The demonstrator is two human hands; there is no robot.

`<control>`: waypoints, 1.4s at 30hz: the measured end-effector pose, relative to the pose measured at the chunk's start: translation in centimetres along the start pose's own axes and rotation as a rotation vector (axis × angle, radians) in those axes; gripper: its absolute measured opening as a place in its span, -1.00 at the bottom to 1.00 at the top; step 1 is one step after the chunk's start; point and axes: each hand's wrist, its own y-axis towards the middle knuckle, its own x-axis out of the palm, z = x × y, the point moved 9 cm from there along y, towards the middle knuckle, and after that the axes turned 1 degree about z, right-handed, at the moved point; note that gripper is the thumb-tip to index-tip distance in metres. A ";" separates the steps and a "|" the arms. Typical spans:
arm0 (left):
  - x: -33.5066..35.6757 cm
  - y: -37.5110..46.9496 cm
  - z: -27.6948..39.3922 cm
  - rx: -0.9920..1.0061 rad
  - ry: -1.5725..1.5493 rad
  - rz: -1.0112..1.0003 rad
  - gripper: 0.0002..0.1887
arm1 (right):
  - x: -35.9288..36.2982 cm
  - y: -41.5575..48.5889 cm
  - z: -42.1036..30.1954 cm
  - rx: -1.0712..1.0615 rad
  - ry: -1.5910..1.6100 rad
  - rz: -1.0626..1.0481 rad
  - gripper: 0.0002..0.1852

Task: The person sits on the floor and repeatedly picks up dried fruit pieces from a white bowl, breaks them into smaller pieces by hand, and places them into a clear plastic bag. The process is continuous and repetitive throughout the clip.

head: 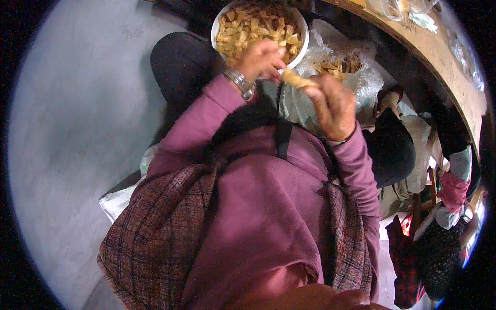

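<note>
My right hand is closed around a short, twisted, straw-coloured roll, perhaps of dried leaf or husk. The roll's free end points towards my left hand, which is blurred, with bent fingers close to that end. Whether those fingers pinch anything is unclear. A metal-banded wristwatch circles my left wrist. Behind my left hand, and partly covered by it, stands a round white tub. Many small, tied-looking tan bundles fill it.
Right of the tub lies a clear plastic bag with brown dried strips in it. A curved-looking wooden table edge runs along the right, bearing plastic wrapping. A person in dark, checked clothing is at lower right. Grey floor spreads left.
</note>
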 end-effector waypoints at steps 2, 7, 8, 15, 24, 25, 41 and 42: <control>4.9 -2.6 1.6 0.367 0.617 -0.399 -0.47 | 2.4 -0.7 -1.0 -0.079 0.110 -0.027 -0.88; 8.0 -3.4 -7.4 -0.378 -0.239 -0.529 -0.51 | 7.7 -3.5 -0.4 0.056 0.438 -0.255 -0.77; 7.3 -3.2 -9.1 -0.484 -0.335 -0.490 -0.52 | 8.4 -4.2 0.4 0.167 0.532 -0.299 -0.74; 5.0 -3.6 -3.1 -0.115 -0.288 -0.451 -0.71 | 8.1 -5.6 2.3 0.468 0.858 0.016 -0.69; 6.9 -6.4 0.9 -0.123 -0.091 -0.540 -0.80 | 4.1 -4.2 4.7 0.441 0.402 0.444 -0.73; 6.5 -6.4 1.6 -0.072 0.020 -0.479 -0.81 | 4.4 -4.2 5.2 0.467 0.415 0.429 -0.72; 5.5 -6.9 7.2 0.376 0.434 -0.108 -0.75 | 4.4 -2.8 4.5 0.346 0.365 0.058 -0.62; 6.2 -6.7 7.0 0.246 0.067 -0.149 -0.76 | 3.6 -2.7 3.6 0.292 0.331 0.117 -0.63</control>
